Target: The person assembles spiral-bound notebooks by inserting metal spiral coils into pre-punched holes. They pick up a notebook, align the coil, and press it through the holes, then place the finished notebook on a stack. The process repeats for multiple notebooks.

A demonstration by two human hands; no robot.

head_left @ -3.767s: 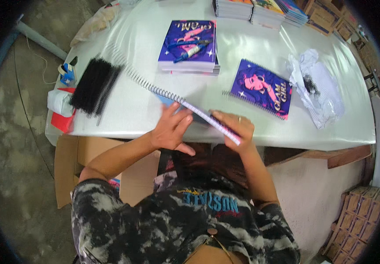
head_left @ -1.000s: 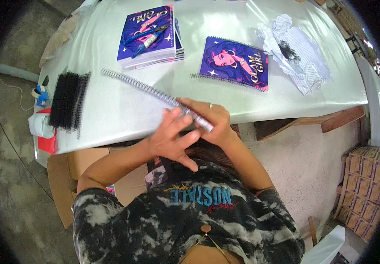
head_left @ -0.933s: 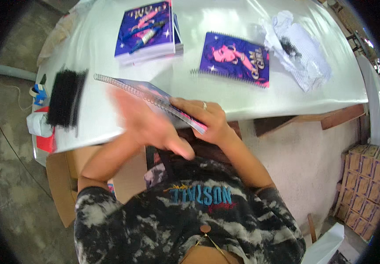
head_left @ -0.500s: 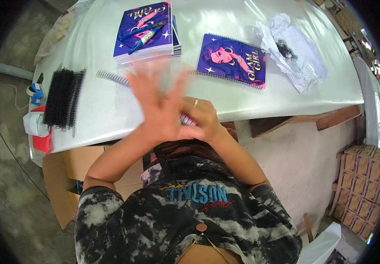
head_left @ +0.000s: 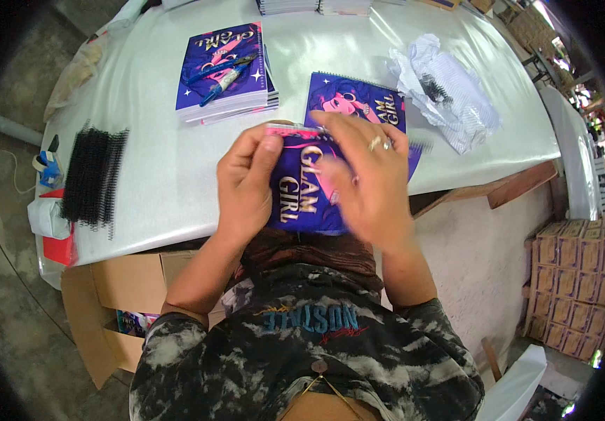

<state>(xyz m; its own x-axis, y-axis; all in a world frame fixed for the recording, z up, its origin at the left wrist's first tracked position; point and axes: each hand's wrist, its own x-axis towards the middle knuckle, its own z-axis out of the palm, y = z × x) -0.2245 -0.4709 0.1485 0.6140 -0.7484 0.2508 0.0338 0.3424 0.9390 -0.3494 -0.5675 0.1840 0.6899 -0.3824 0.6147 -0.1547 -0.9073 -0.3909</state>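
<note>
the fingers of the left hand [head_left: 246, 186] are curling around the left edge of a purple notebook [head_left: 302, 200], the thumb pressing on the front cover and the other fingers wrapping behind, so they are clamped on it. the right hand [head_left: 365, 186] is lying over the right half of the same cover with its fingers spread slightly apart and blurred; a ring is showing on one finger. whether these fingers are gripping the notebook or only resting flat on it cannot be told. the notebook is being held upright between both hands, just above the near edge of the white worktop [head_left: 148, 189], in front of the person's chest, with its cover facing the camera.

just behind the hands, a second purple spiral notebook [head_left: 355, 102] is lying flat on the worktop, partly hidden by the right hand. to its left, a stack of purple notebooks [head_left: 229, 77] is sitting further back, with blue-handled pliers [head_left: 222, 74] resting on top. to the right, a crumpled clear plastic bag [head_left: 446, 91] is lying with something small and dark inside. well to the left, near the worktop's left edge, a bundle of black spiral binding coils [head_left: 92, 175] is lying. below the worktop on the left, an open cardboard box [head_left: 106, 309] is standing on the floor. at the far right, stacked brown cartons [head_left: 569, 281] are showing.
</note>
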